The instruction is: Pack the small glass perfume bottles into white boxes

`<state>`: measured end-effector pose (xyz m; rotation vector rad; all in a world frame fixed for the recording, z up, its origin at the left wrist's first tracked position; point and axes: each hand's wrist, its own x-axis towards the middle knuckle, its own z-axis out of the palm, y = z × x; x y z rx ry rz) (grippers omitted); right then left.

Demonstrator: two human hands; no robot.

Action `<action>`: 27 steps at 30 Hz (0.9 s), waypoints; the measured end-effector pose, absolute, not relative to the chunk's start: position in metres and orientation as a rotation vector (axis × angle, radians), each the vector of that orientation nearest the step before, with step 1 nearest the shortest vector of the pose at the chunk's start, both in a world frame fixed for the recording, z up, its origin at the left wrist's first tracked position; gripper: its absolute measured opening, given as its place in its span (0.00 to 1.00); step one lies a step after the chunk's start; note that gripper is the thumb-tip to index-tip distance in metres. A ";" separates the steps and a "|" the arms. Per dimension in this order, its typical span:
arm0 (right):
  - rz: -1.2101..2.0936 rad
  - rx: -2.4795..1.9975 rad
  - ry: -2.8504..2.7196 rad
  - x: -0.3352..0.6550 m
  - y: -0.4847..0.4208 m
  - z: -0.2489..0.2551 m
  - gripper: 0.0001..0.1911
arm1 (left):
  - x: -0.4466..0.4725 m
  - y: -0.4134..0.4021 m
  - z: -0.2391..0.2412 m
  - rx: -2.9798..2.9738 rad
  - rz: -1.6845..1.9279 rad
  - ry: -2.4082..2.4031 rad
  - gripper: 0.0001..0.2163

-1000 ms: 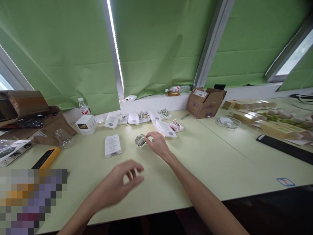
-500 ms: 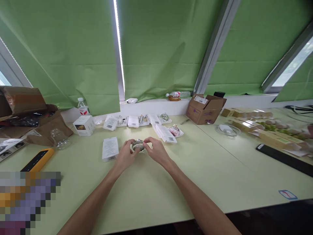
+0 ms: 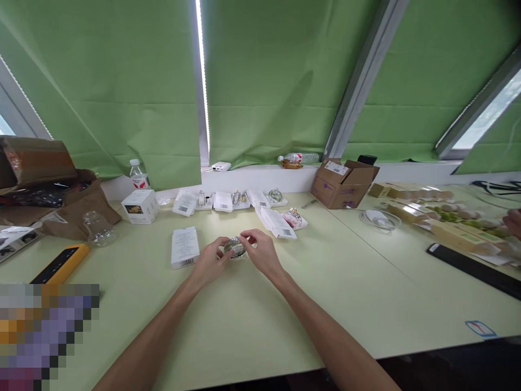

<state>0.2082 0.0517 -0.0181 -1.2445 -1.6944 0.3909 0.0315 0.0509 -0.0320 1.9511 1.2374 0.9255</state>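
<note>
My left hand (image 3: 209,262) & right hand (image 3: 262,251) clamp fingers on small glass bottle (image 3: 234,247), centre frame, steadying it above bench (image 3: 366,271)

Both bare forearms reach toward 12 o'clock, converging mid-frame. Left hand (image 3: 209,262) curled, fingertips pinched inward toward 3 o'clock. Right hand (image 3: 260,252) arched, thumb and forefinger pinched, apparently almost meeting the left's fingertips.

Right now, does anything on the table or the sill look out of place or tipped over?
Yes. A plastic bottle lies on its side on the window sill, while another bottle stands upright. Both hands, left hand and right hand, hold a small glass ornament.
</note>
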 end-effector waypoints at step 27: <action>0.396 -1.139 -1.683 0.200 0.048 -0.018 0.11 | 0.033 0.043 -0.032 1.968 0.951 1.259 0.16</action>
